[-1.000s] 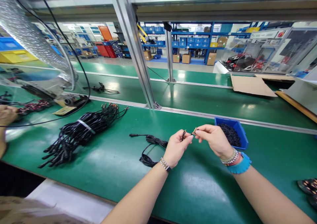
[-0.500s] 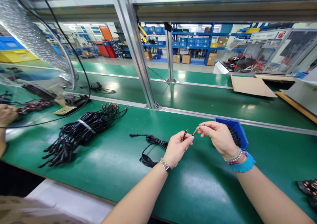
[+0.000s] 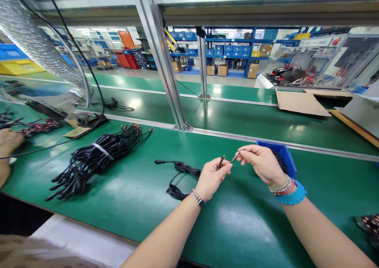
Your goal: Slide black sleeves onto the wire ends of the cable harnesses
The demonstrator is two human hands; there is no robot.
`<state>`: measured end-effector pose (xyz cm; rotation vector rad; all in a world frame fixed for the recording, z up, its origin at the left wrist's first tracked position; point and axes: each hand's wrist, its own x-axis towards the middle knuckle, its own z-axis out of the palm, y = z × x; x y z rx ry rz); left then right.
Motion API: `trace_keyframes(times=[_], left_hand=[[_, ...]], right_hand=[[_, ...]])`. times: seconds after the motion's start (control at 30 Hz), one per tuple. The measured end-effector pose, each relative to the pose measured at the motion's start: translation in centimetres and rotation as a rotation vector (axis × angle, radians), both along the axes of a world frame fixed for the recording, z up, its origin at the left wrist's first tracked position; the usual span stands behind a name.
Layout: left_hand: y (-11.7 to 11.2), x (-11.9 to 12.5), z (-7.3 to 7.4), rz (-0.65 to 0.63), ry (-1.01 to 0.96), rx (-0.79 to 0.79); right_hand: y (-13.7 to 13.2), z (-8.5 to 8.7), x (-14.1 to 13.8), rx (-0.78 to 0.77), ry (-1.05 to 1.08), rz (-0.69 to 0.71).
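Note:
My left hand is closed on the end of a black cable, whose coiled length lies on the green bench beside the wrist, with a connector at its far end. Thin coloured wires, yellow and orange among them, come out between the two hands. With thumb and forefinger my right hand pinches the tips of these wires. Whether a small part is also in that pinch is too fine to tell. Just behind the right hand stands a blue bin holding small black pieces.
A tied bundle of black cables lies to the left. Beyond it are a foil duct and another person's hand. A metal post rises at the bench's back edge. Coiled parts sit at the far right.
My right hand has shifted very slightly, and the wires are still between both hands. At the left, the other person's hand and the hanging black cable have moved a little.

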<state>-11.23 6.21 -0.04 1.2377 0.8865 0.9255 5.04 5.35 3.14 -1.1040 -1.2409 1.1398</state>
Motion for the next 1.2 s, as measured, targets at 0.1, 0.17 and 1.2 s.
trace_keyframes(times=[0.1,0.17,1.2], left_hand=[[0.0,0.0,0.0,0.006,0.007,-0.001],[0.0,0.0,0.0,0.005,0.012,-0.002],[0.1,0.1,-0.4,-0.064,0.022,0.052]], right_hand=[[0.0,0.0,0.0,0.002,-0.023,-0.001],[-0.1,0.1,0.0,0.004,-0.036,-0.001],[-0.4,-0.3,-0.8,-0.13,-0.014,0.079]])
